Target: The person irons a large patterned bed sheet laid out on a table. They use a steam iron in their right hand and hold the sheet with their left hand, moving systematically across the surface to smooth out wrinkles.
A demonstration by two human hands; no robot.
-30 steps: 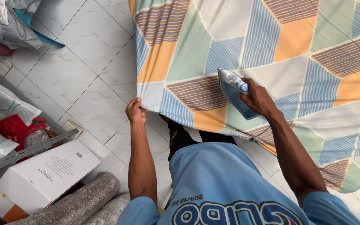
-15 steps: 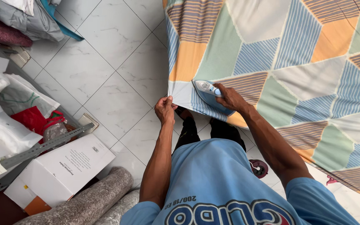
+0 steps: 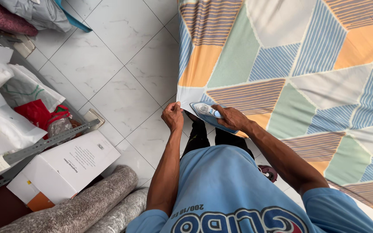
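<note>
A large patterned sheet (image 3: 298, 73) with blue, orange, green and white geometric shapes is spread flat across the right side. My right hand (image 3: 232, 117) grips the handle of a blue and white clothes iron (image 3: 208, 113) that rests on the sheet's near left corner. My left hand (image 3: 172, 115) pinches the sheet's corner edge just left of the iron. Both forearms reach forward over my blue shirt.
White marble floor tiles (image 3: 113, 73) lie to the left. A white cardboard box (image 3: 65, 166), two rolled grey mats (image 3: 83, 207), a metal shelf rail (image 3: 39, 146), plastic bags and a red packet (image 3: 35, 113) crowd the left side. Folded cloth (image 3: 35, 11) lies at the top left.
The iron and my right hand have slid along the sheet's near edge to its left corner. My left hand has closed in beside them and kept hold of the sheet's edge.
</note>
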